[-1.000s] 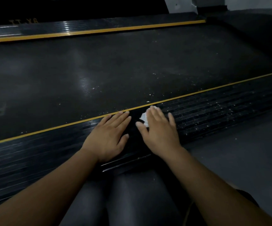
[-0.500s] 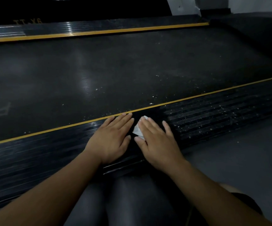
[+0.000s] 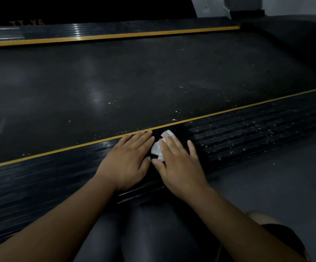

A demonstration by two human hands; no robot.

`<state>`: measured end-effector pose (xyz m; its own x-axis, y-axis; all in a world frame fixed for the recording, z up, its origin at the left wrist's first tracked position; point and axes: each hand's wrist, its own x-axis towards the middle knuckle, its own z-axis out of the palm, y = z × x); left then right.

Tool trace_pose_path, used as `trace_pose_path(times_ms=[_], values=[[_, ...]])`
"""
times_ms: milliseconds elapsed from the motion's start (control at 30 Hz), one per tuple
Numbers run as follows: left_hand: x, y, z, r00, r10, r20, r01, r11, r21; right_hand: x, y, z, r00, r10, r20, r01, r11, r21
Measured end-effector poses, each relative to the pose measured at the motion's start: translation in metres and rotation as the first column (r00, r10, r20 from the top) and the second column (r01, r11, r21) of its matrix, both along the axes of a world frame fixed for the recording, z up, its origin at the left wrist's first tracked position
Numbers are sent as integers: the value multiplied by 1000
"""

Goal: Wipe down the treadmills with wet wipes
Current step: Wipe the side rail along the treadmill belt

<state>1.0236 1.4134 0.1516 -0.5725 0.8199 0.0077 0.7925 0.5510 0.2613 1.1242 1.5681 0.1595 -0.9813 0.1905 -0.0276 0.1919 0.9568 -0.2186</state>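
Observation:
A dark treadmill lies across the view, its wide belt point(image 3: 134, 82) flanked by two ribbed black side rails with yellow strips. On the near side rail point(image 3: 248, 127) my right hand point(image 3: 180, 163) presses a crumpled white wet wipe point(image 3: 156, 148) flat with straight fingers; most of the wipe is hidden under the palm. My left hand point(image 3: 128, 157) rests flat on the same rail just left of the wipe, fingers straight, reaching the yellow strip point(image 3: 58, 151).
White specks of dust lie on the near rail to the right of my hands and on the belt. The far side rail point(image 3: 115, 33) runs along the top. Grey floor point(image 3: 285, 176) lies to the right; my knees point(image 3: 144, 233) are below the rail.
My right hand slid the wipe leftward along the near rail, closer to my left hand. The left hand stayed flat in place.

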Motion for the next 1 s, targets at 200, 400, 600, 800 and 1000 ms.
trace_pose_path(times_ms=[200,400,600,800,1000], values=[[-1,2,2,1000,-13,-9,12,999,-30,-18,31,7,985,-171,3,171,985,23],[-4,15,1,1000,1,-4,-1,1000,-8,-29,46,7,993,-118,22,117,993,25],[-4,26,1,1000,15,-13,-15,1000,-26,-15,37,6,994,-107,14,107,994,19],[-4,27,2,1000,10,-18,-11,999,-39,-23,50,10,964,-265,16,265,964,32],[-4,27,2,1000,13,-20,-14,999,-36,-39,48,9,985,-172,21,171,984,47]])
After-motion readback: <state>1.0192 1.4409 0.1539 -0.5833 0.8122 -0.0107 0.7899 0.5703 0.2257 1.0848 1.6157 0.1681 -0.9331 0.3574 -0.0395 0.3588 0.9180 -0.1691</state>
